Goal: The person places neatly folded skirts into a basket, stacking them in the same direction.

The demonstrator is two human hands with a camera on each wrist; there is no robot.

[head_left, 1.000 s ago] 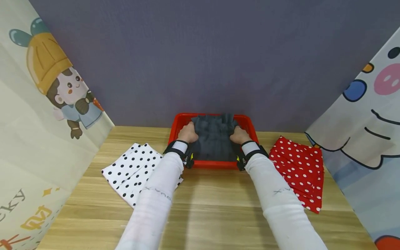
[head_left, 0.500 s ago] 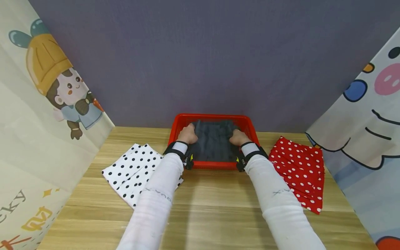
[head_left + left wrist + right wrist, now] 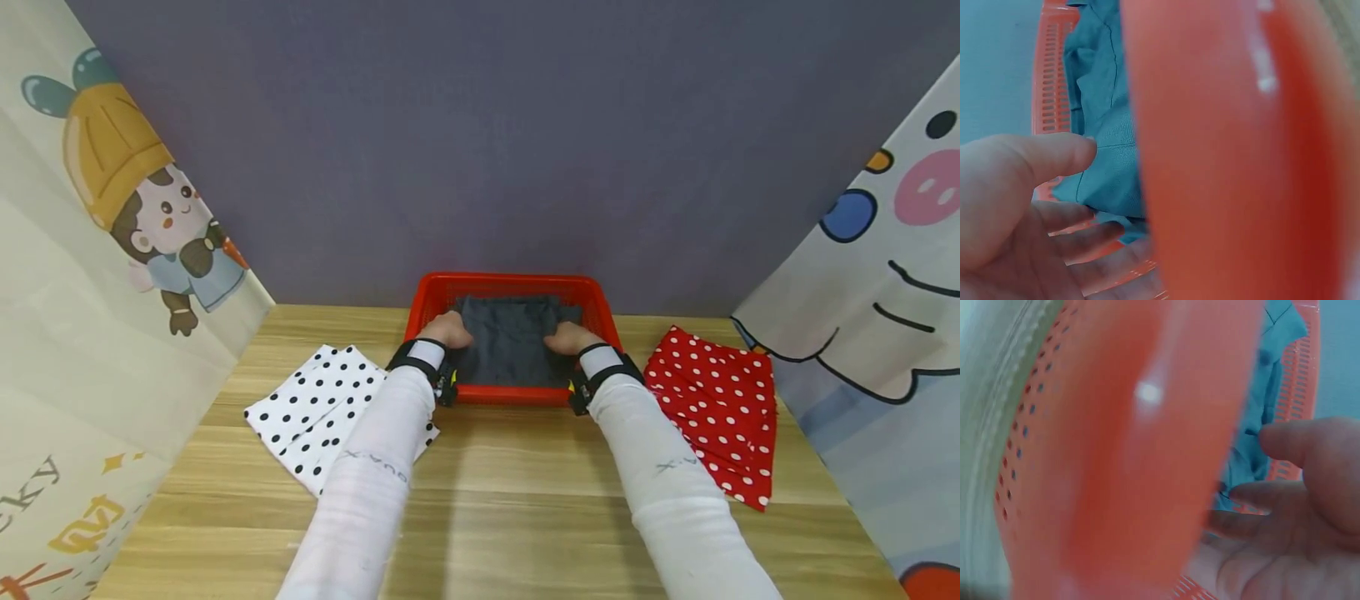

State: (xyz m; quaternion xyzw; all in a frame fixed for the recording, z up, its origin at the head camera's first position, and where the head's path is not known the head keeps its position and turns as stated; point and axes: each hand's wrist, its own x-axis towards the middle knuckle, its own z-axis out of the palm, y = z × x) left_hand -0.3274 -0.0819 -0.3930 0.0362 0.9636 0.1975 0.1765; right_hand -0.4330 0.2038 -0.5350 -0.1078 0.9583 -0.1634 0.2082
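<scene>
A dark grey folded garment (image 3: 510, 337) with stitched seams lies inside the red plastic basket (image 3: 517, 396); it looks teal in the wrist views. My left hand (image 3: 448, 329) is inside the basket at the garment's left edge. In the left wrist view its thumb is at the cloth, with the fingers spread apart below. At the garment's right edge is my right hand (image 3: 572, 338). The right wrist view shows that thumb and fingers (image 3: 1260, 494) apart beside the cloth, not pinching it. The basket's near rim blocks much of both wrist views.
On the wooden table (image 3: 517, 500), a white cloth with black dots (image 3: 322, 408) lies left of the basket, partly under the left sleeve. A red cloth with white dots (image 3: 723, 408) lies to the right. Behind the basket rises a grey-purple wall (image 3: 510, 150).
The garment's far edge has lowered from the basket's back rim and now lies flatter inside. Both hands have moved slightly down and toward the person, and their fingers have come off the cloth.
</scene>
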